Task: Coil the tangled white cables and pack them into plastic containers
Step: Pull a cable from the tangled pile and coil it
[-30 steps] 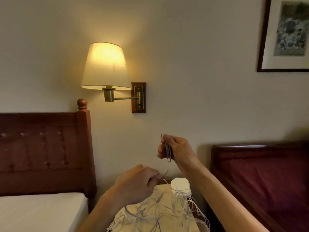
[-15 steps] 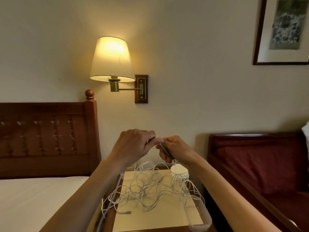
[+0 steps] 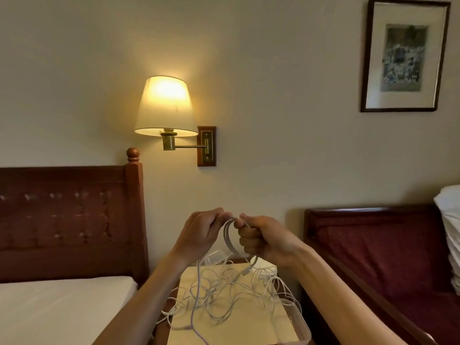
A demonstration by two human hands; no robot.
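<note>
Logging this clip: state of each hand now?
Left hand: closed, pinching the cable.
Right hand: closed, holding the cable's coil.

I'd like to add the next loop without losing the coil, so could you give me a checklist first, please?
1. Right hand grips coil: ok.
2. Left hand pinches the cable at the coil's top: ok.
3. Loops lie together: ok.
4. Trailing cable free of the tangle: not ok.
5. Container within reach at the table's right edge: ok.
6. Container empty: cannot tell.
</note>
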